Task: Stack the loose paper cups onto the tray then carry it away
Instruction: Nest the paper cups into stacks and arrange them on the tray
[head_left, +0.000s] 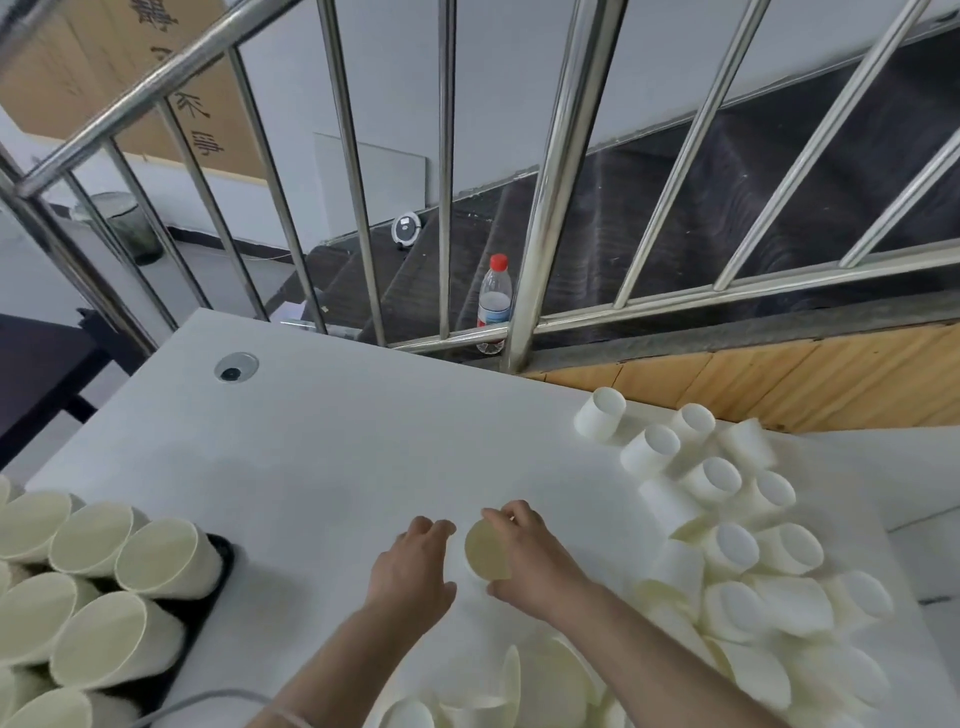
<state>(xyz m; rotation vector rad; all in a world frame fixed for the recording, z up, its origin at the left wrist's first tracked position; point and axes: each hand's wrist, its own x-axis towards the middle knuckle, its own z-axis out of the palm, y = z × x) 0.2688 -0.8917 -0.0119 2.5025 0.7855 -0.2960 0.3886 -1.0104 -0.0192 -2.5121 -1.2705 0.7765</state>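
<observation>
At the near edge of the white table (332, 441) a heap of loose paper cups (753, 597) spreads toward the right side, most lying on their sides with open mouths or bottoms showing, some nested in each other. On the near left corner sits a dark tray (221, 564), already loaded with stacked columns of cups (98, 587) lying flat, their mouths facing the person.

Just past the heap, around the middle of the table, both hands work on a single cup (485, 551). The right hand (535, 558) grips it, fingers over the top and thumb curled under, the cup's pale bottom turned toward the viewer. The left hand (415, 566) rests just beside it, fingers loosely bent toward the cup's side; whether they actually clasp it I cannot tell.

Further back on the left, a round grommet (236, 367) is set in the table. Beyond the far edge stands a steel railing (540, 223), with a red-capped water bottle (494, 304) behind its bars on dark stairs (649, 218).
</observation>
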